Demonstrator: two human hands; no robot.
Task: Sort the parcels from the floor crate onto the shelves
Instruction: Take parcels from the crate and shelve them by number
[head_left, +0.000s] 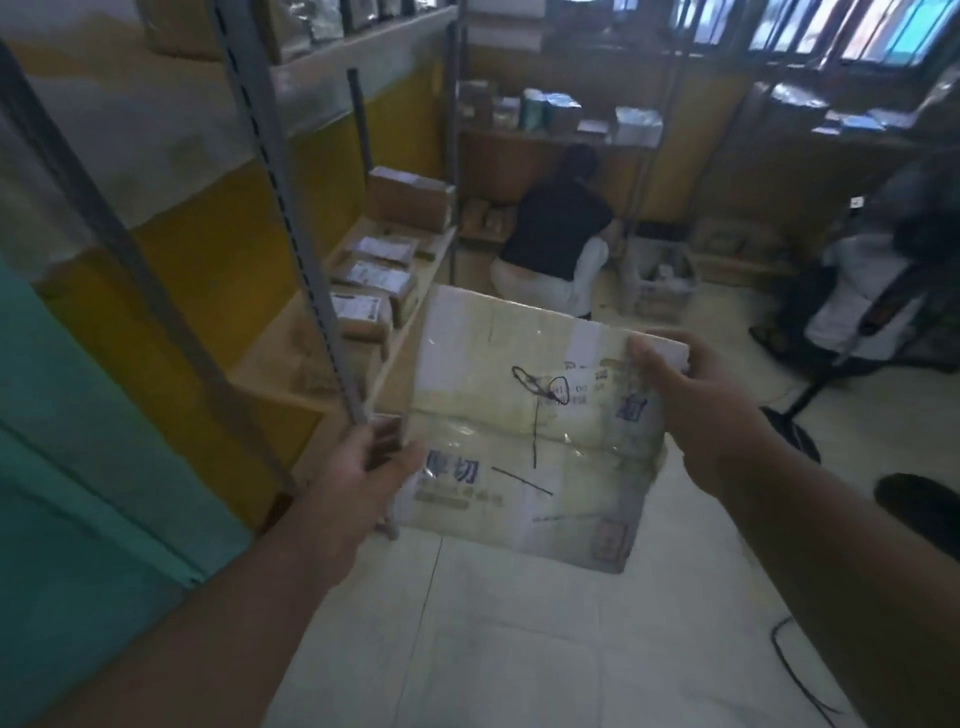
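Far left: teal panel (78, 441) near, then a wall painted yellow below, pale grey above (171, 171). Grey slotted steel uprights (280, 171) of a shelving rack run diagonally up the left side. Low wooden shelf (291, 364) behind them carries a row of small brown parcels with white labels (371, 288) and, further back, one bigger brown carton (410, 200). Upper shelf at top left holds more packages, blurred.

Left hand (363, 478) grips the near left edge of a flat cardboard box (530, 431), thumb on top, fingers beneath. Box is held in the air over the floor, just right of the shelf's front edge, tilted toward the camera; pale, taped over, blue printed characters and black marker scribbles on its face. Right hand (696, 400) pinches the far right corner, thumb on top, fingers curled around the edge.

Floor (519, 649) is pale tile, a black cable (795, 670) lying at near right. Centre far: a person in a dark top (558, 234) crouches with back turned at another rack stacked with parcels (566, 117). A light plastic crate (662, 280) sits on the floor just right of that person. Far right: a dark stand with white fabric (857, 291), blurred. Barred windows (831, 28) along the top right.
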